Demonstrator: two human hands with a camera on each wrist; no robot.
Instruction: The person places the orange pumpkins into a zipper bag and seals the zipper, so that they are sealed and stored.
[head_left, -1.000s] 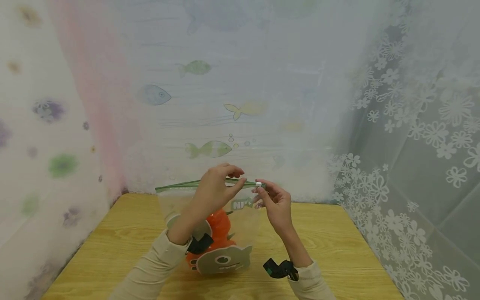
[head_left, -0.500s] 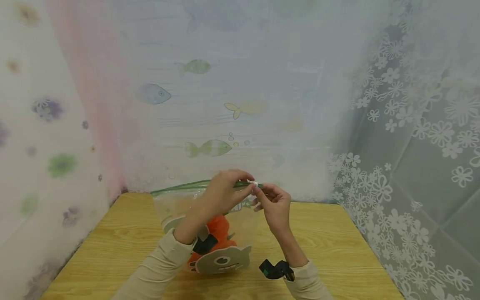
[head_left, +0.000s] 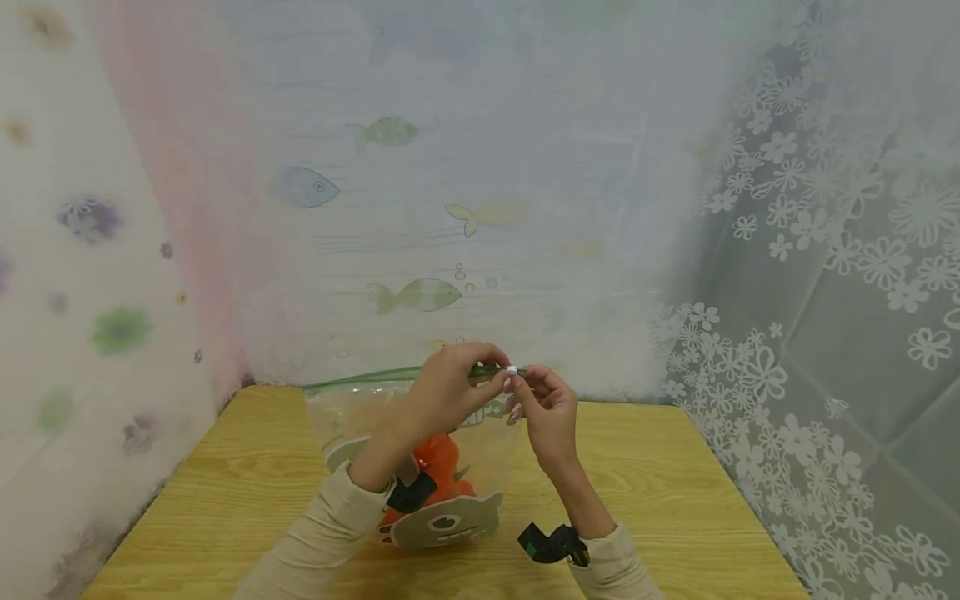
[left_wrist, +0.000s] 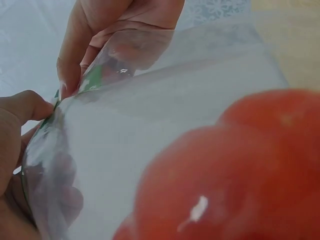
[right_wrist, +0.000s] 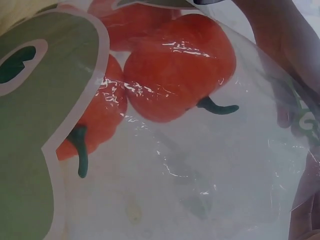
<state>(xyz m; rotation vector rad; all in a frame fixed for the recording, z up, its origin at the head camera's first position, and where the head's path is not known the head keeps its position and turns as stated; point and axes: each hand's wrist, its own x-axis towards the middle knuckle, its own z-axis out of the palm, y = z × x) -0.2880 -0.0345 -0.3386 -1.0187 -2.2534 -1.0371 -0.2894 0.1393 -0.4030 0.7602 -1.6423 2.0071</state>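
A clear zip bag [head_left: 480, 458] with a green zip strip [head_left: 375, 377] stands on the table, printed with a grey-green cartoon creature [head_left: 446, 521]. Inside lie several orange-red peppers [right_wrist: 180, 67] with green stems. At the strip's right end sits a white slider [head_left: 512, 370]. My left hand [head_left: 453, 387] pinches the strip just left of the slider, thumb and fingertips close to it. My right hand [head_left: 553, 412] pinches the corner at the slider's right. In the left wrist view, the fingertips of both hands nearly meet on the strip.
The wood-grain table [head_left: 637, 483] extends on both sides of the bag. Behind it hangs a pale curtain [head_left: 600, 250] with fish prints, and a flower-patterned curtain [head_left: 795, 433] hangs at the right. A black wrist camera [head_left: 553, 543] sits on the right wrist.
My left hand has slid right along the strip to the slider and brought its thumb and fingers together there. The right hand has stayed almost in place. The last half second shows little movement.
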